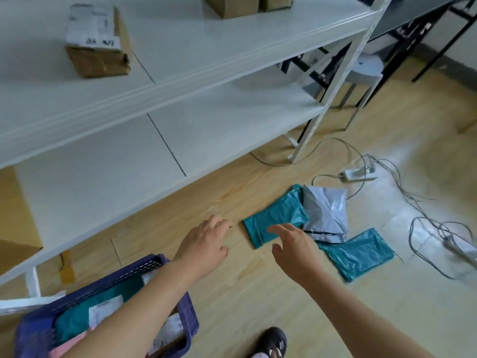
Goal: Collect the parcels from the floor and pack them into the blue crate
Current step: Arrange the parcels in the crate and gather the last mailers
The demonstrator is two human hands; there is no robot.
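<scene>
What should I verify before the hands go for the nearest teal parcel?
1. Left hand free: ok, it holds nothing.
2. Right hand free: ok, fingers spread, just over the near teal parcel.
3. Near teal parcel free to lift: cannot tell; its far end overlaps the grey parcel, and which one lies on top is unclear.
4. Room in the blue crate: cannot tell; it already holds parcels and the left forearm covers part of it.
5. Power strip clear of the near teal parcel: ok, it lies beyond the grey one.
6. Floor cleared: not ok; the far teal parcel also remains.
</scene>
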